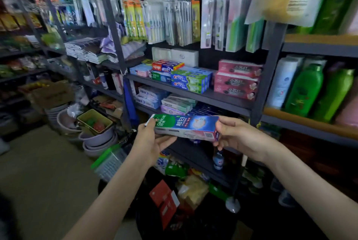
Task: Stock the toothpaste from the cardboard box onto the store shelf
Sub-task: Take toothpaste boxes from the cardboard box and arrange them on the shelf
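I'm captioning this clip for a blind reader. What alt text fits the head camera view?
Two bare hands, left hand and right hand, hold a green-and-blue toothpaste box by its ends, level, before a dark store shelf stacked with toothpaste boxes; packaged toothbrushes hang above.

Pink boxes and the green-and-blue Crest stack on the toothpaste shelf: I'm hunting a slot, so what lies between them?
Nothing: the head view shows a narrow bare strip of dark shelf between the Crest stack and the pink boxes.
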